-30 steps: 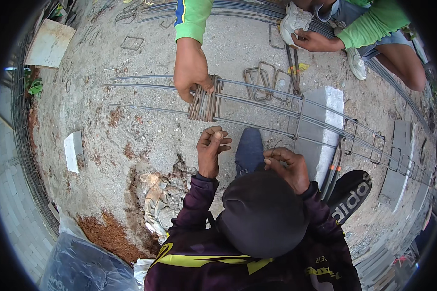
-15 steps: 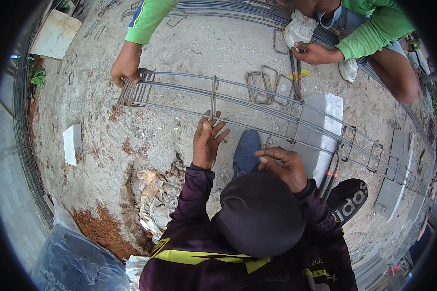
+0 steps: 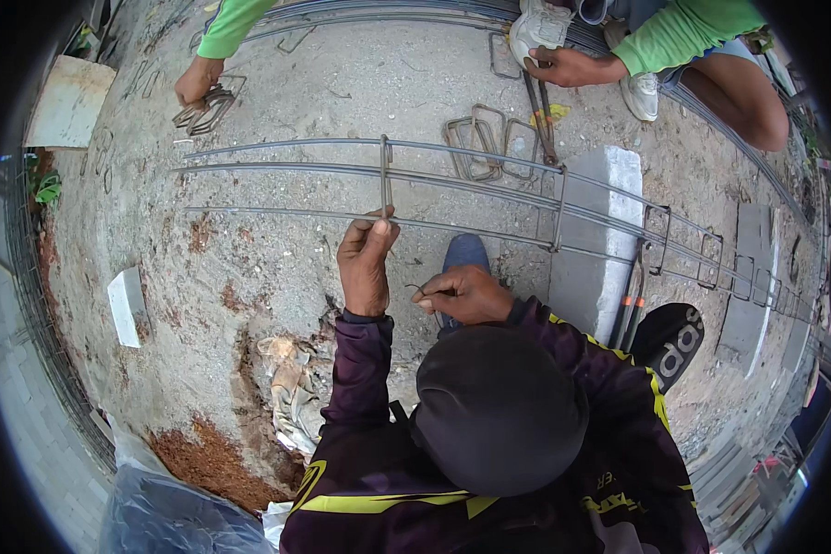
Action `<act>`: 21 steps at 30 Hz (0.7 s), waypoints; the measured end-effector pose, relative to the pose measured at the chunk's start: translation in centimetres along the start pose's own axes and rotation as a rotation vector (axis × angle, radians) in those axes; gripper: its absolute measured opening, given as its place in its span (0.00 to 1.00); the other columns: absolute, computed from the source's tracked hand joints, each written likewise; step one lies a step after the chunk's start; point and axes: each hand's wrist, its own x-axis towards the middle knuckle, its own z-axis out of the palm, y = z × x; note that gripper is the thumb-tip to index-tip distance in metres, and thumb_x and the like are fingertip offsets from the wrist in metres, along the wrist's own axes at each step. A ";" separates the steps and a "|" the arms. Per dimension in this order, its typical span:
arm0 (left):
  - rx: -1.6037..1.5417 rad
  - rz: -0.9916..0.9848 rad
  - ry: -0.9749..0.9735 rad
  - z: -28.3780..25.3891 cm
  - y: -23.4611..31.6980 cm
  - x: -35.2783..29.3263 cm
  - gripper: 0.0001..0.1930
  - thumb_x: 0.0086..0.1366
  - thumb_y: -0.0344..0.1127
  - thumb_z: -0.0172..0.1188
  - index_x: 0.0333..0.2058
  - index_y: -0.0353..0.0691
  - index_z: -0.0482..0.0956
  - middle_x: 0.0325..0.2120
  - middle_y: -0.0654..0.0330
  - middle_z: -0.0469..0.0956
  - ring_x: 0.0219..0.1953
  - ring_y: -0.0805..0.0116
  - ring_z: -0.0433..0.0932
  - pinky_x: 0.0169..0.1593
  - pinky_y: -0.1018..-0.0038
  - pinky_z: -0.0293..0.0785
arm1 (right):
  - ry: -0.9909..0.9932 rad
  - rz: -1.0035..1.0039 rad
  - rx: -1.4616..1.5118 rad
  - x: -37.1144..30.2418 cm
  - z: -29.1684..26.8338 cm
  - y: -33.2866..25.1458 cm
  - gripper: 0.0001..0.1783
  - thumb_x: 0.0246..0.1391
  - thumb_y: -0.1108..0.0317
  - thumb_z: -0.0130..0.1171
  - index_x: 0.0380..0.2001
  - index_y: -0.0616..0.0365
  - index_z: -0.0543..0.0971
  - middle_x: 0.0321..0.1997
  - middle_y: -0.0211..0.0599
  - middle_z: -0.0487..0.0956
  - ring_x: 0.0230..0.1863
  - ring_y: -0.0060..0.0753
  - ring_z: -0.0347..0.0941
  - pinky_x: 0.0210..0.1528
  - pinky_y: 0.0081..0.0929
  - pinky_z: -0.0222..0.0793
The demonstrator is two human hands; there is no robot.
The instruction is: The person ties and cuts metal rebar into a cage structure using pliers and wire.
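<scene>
Long steel rebar rods (image 3: 286, 168) run across in front of me, joined by rectangular stirrups. My left hand (image 3: 367, 268) is closed on the near lower corner of a stirrup (image 3: 385, 175), where it meets the nearest rod. To its right and a little nearer, my right hand (image 3: 471, 294) pinches a short, thin piece of wire (image 3: 415, 288), apart from the rods. A co-worker's hand (image 3: 198, 81) in a green sleeve grips a bundle of loose stirrups (image 3: 214, 109) beyond the rods' left end. Their other hand (image 3: 577, 69) is by the handles of a long-handled tool (image 3: 542, 120).
A pale block (image 3: 609, 240) sits under the rods, with orange-marked tool handles (image 3: 630, 314) beside it. Several loose stirrups (image 3: 489, 152) lie beyond the rods. On the left are a small white block (image 3: 127, 305) and a board (image 3: 69, 102); plastic sheeting (image 3: 171, 508) lies near left.
The co-worker's hand has taken the stirrup bundle off the rods' left end, away to the far left. My left hand has closed on the stirrup; my right hand has come left towards it.
</scene>
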 end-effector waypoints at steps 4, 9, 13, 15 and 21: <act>0.138 0.001 0.033 -0.3 0.2 -0.1 0.07 0.65 0.34 0.67 0.35 0.37 0.81 0.34 0.63 0.82 0.39 0.78 0.76 0.47 0.78 0.71 | -0.006 0.063 0.151 1.1 0.9 0.2 0.11 0.62 0.66 0.60 0.41 0.62 0.84 0.32 0.33 0.84 0.35 0.22 0.79 0.41 0.25 0.74; 0.225 0.056 0.047 -0.1 0.9 -0.8 0.10 0.65 0.36 0.68 0.36 0.35 0.81 0.32 0.66 0.80 0.35 0.80 0.73 0.43 0.81 0.68 | -0.041 -0.010 0.236 2.3 1.3 0.6 0.13 0.64 0.67 0.57 0.46 0.63 0.82 0.33 0.33 0.84 0.36 0.22 0.79 0.40 0.24 0.74; 0.211 0.045 0.078 -0.1 1.1 -0.6 0.11 0.65 0.37 0.68 0.36 0.35 0.81 0.32 0.66 0.81 0.35 0.80 0.73 0.42 0.81 0.68 | -0.035 0.140 0.308 2.7 1.5 0.2 0.14 0.66 0.66 0.56 0.47 0.63 0.82 0.34 0.34 0.83 0.36 0.21 0.79 0.33 0.22 0.76; 0.227 0.001 0.064 -0.4 1.2 -0.3 0.11 0.64 0.37 0.68 0.37 0.35 0.81 0.33 0.64 0.82 0.36 0.79 0.74 0.43 0.80 0.69 | -0.001 0.141 0.370 2.9 2.0 0.7 0.14 0.66 0.65 0.56 0.48 0.62 0.82 0.35 0.34 0.83 0.36 0.21 0.79 0.30 0.22 0.77; 0.261 0.005 0.005 -1.5 1.6 0.5 0.10 0.65 0.37 0.67 0.36 0.35 0.82 0.34 0.63 0.82 0.38 0.79 0.75 0.46 0.80 0.68 | 0.014 0.129 0.410 3.9 2.9 0.7 0.14 0.66 0.65 0.55 0.48 0.63 0.81 0.35 0.34 0.83 0.36 0.22 0.79 0.29 0.21 0.78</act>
